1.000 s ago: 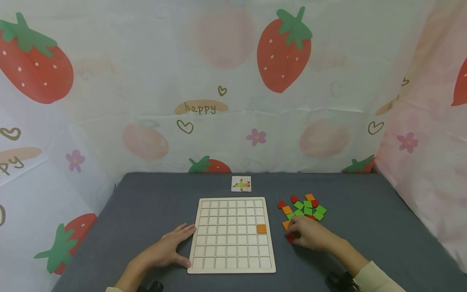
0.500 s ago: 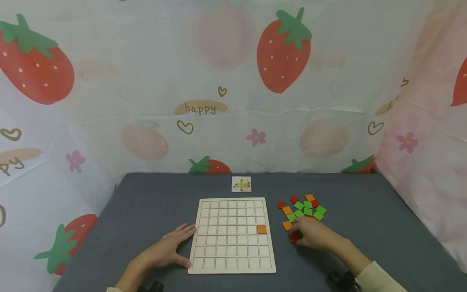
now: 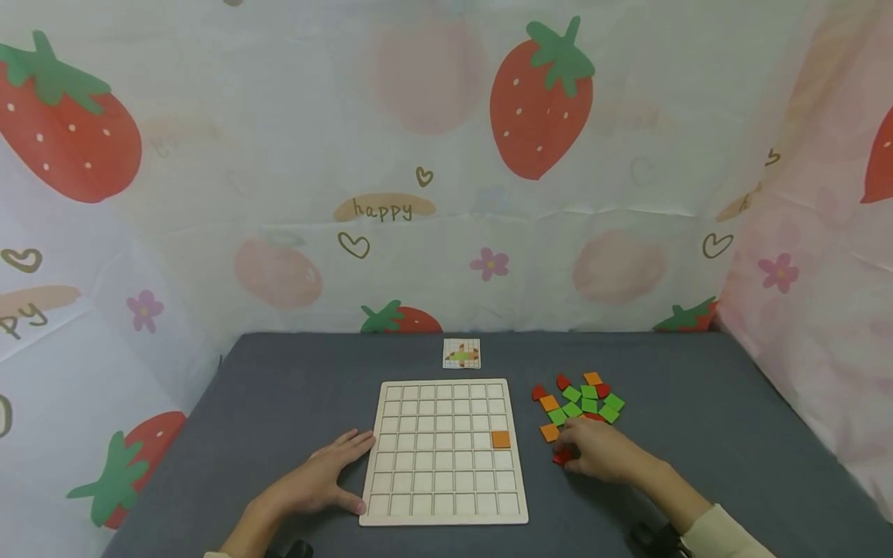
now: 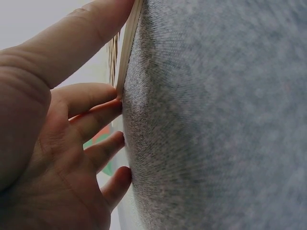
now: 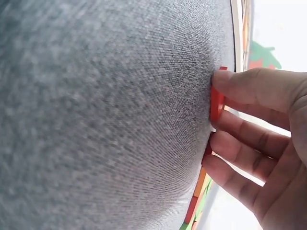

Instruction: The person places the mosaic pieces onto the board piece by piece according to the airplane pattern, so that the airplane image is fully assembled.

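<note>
A light wooden grid board (image 3: 443,449) lies flat on the table, with one orange square tile (image 3: 500,439) in a cell near its right edge. My left hand (image 3: 317,477) rests at the board's left edge, fingers spread, thumb at the near corner; the left wrist view shows the thumb and fingertips along the board's side (image 4: 125,52). Right of the board, my right hand (image 3: 603,449) pinches a small red tile (image 5: 217,98) between thumb and fingers, low at the tabletop. The fingers partly cover this tile (image 3: 561,458) in the head view.
Several loose green, orange and red tiles (image 3: 589,391) lie beyond my right hand. A small picture card (image 3: 461,353) with a coloured pattern on a grid lies behind the board. The dark grey tabletop (image 3: 307,387) ends at a strawberry-printed curtain (image 3: 446,271).
The red tile at my right fingertips has shifted slightly right and turned a little, and the right hand has moved slightly with it. My left hand and the board stay put.
</note>
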Demonstrator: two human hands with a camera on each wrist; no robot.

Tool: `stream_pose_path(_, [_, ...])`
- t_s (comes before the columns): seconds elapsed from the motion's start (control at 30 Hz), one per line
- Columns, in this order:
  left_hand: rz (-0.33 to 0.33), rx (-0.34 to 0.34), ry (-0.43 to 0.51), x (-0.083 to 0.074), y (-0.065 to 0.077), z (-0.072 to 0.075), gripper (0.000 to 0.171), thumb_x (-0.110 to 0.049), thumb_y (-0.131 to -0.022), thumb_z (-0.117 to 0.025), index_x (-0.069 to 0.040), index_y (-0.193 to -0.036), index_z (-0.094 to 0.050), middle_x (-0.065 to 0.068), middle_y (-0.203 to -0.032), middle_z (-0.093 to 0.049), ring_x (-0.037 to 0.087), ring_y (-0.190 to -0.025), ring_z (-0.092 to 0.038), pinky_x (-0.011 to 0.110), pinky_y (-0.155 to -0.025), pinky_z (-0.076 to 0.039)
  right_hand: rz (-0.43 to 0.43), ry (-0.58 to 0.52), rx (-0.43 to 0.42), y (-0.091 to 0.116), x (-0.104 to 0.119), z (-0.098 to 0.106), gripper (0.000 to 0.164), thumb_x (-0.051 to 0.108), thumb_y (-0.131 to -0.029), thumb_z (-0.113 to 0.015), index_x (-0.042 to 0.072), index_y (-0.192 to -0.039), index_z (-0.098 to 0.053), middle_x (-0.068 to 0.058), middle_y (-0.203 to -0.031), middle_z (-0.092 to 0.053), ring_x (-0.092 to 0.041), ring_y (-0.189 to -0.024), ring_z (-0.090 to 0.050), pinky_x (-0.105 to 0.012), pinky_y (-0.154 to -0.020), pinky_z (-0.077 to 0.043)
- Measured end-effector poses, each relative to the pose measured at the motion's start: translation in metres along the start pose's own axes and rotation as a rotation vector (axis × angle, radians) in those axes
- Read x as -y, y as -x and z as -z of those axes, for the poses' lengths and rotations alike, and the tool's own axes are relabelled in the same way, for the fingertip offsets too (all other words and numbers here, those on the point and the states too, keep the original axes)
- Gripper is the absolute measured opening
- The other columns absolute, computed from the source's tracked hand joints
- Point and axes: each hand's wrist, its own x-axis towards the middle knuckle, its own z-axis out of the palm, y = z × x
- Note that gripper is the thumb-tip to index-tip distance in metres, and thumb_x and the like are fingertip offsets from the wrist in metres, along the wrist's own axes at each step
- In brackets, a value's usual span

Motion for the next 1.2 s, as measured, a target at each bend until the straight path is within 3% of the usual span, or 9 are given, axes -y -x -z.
stream_pose_path(0.4, [0.000, -0.012, -0.005, -0.0005, 0.0006, 0.0000, 0.104, -0.042, -0.069, -0.083, -0.001, -0.151, -0.033, 0.020, -0.157, -0.031, 0.047, -0.147, -0.018, 0.073, -0.106, -0.018, -0.011, -0.064, 0.009, 0.0024, -0.0017, 0.0007, 0.024, 0.016, -0.074, -0.083, 0.014, -0.097, -0.074, 0.009, -0.085, -0.058, -0.002, -0.072, -0.050, -0.026, -0.064, -0.045])
stream_pose_path(0.7, [-0.007, -0.017, 0.000, -0.0008, 0.0006, -0.0005, 0.104, -0.042, -0.069, -0.083, -0.001, -0.151, -0.033, 0.020, -0.157, -0.031, 0.047, -0.147, -0.018, 0.073, -0.106, -0.018, 0.060, -0.093, 0.017, 0.0017, -0.0031, 0.0004, 0.034, 0.004, -0.075, -0.076, 0.012, -0.108, -0.074, 0.011, -0.080, -0.054, 0.000, -0.068, -0.042, -0.020, -0.059, -0.039])
stream_pose_path(0.87, [-0.017, -0.015, -0.002, 0.0003, 0.0007, -0.0006, 0.104, -0.043, -0.069, -0.083, 0.000, -0.151, -0.033, 0.020, -0.157, -0.031, 0.047, -0.147, -0.018, 0.074, -0.106, -0.018, 0.095, -0.094, 0.008, 0.0003, -0.0024, -0.0014, 0.031, 0.002, -0.076, -0.074, 0.010, -0.106, -0.075, 0.010, -0.076, -0.052, 0.001, -0.066, -0.042, -0.019, -0.058, -0.038])
stream_pose_path(1.2, [-0.015, -0.017, -0.001, -0.0005, 0.0018, -0.0006, 0.104, -0.043, -0.070, -0.082, -0.001, -0.151, -0.033, 0.021, -0.157, -0.031, 0.047, -0.147, -0.018, 0.074, -0.105, -0.018, 0.074, -0.096, 0.014, -0.0026, 0.0019, -0.0047, 0.030, 0.004, -0.077, -0.075, 0.011, -0.107, -0.074, 0.009, -0.081, -0.049, -0.001, -0.068, -0.040, -0.019, -0.059, -0.037])
